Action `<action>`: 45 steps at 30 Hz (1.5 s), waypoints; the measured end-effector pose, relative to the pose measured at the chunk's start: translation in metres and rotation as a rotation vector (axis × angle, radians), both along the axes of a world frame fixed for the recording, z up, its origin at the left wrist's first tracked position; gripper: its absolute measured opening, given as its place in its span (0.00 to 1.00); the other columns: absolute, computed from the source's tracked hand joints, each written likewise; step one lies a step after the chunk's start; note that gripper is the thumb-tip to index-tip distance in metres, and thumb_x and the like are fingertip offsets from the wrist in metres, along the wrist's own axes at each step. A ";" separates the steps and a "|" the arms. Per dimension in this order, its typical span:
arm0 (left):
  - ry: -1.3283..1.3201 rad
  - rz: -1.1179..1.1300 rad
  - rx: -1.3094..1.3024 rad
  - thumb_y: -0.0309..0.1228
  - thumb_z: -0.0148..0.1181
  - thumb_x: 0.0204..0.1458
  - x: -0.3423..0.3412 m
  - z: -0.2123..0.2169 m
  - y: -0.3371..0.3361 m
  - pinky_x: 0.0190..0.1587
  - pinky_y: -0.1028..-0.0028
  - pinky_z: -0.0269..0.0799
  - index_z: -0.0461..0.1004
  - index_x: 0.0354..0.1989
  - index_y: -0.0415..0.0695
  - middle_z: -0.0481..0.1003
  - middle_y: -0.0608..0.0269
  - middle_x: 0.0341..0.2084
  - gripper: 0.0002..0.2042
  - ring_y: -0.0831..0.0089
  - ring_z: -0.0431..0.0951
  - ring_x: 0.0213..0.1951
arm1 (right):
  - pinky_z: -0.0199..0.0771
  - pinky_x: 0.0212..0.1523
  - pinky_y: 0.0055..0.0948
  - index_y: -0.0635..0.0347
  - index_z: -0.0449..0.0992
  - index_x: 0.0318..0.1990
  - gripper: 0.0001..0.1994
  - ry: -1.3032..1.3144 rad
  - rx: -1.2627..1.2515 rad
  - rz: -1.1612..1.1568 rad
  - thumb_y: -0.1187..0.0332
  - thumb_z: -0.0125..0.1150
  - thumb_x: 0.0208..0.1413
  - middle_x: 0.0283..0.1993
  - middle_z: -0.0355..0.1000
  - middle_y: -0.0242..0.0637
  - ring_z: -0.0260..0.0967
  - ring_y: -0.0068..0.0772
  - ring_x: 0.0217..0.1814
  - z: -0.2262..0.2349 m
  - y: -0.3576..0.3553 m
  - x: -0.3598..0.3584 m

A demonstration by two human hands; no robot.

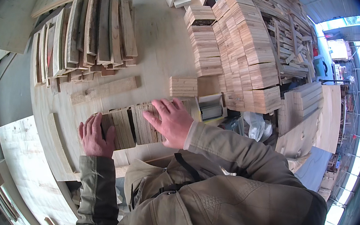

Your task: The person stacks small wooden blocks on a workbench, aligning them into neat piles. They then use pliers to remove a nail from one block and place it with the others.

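Observation:
Upright wood strips stand packed face to face in two blocks by the near edge of the worktable. My left hand [96, 137] lies over the left end of the left block of strips [122, 128], its thumb apart from its lightly bent fingers. A narrow dark gap parts it from the right block of strips [145, 126]. My right hand [173, 121] rests spread on that block, fingers toward its far edge and thumb pointing left. My palms hide parts of both blocks. Just beyond my right hand sits a small stack of strips [183, 86].
A loose board [103, 91] lies beyond the blocks, and another board [60, 140] lies left. Long rough planks [84, 32] stand at the far left. Tall stacks of short strips [243, 41] line the right side. An open box [211, 107] sits beside my right hand.

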State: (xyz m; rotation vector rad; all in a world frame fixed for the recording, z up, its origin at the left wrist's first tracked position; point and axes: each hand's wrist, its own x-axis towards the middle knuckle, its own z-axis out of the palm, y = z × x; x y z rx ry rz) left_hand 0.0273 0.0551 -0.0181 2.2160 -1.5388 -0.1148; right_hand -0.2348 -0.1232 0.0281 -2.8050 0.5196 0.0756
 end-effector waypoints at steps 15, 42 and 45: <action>0.004 -0.006 0.035 0.39 0.70 0.58 0.000 0.008 -0.005 0.74 0.41 0.59 0.73 0.67 0.42 0.79 0.51 0.59 0.30 0.49 0.77 0.63 | 0.72 0.75 0.44 0.76 0.61 0.76 0.60 -0.153 0.146 -0.918 0.49 0.86 0.39 0.68 0.74 0.63 0.74 0.57 0.71 -0.017 -0.223 -0.054; 0.073 0.007 0.127 0.40 0.67 0.55 0.001 0.017 -0.011 0.75 0.40 0.56 0.74 0.65 0.37 0.78 0.46 0.56 0.30 0.45 0.77 0.63 | 0.74 0.68 0.61 0.59 0.69 0.70 0.52 0.293 -0.037 -1.322 0.43 0.86 0.38 0.71 0.70 0.53 0.67 0.56 0.75 -0.103 -0.345 -0.008; 0.078 0.006 0.133 0.40 0.67 0.56 0.001 0.018 -0.011 0.75 0.40 0.56 0.74 0.65 0.37 0.78 0.46 0.56 0.30 0.45 0.77 0.63 | 0.72 0.70 0.61 0.60 0.70 0.69 0.51 0.303 -0.072 -1.343 0.43 0.85 0.40 0.72 0.68 0.52 0.65 0.56 0.76 -0.101 -0.340 -0.002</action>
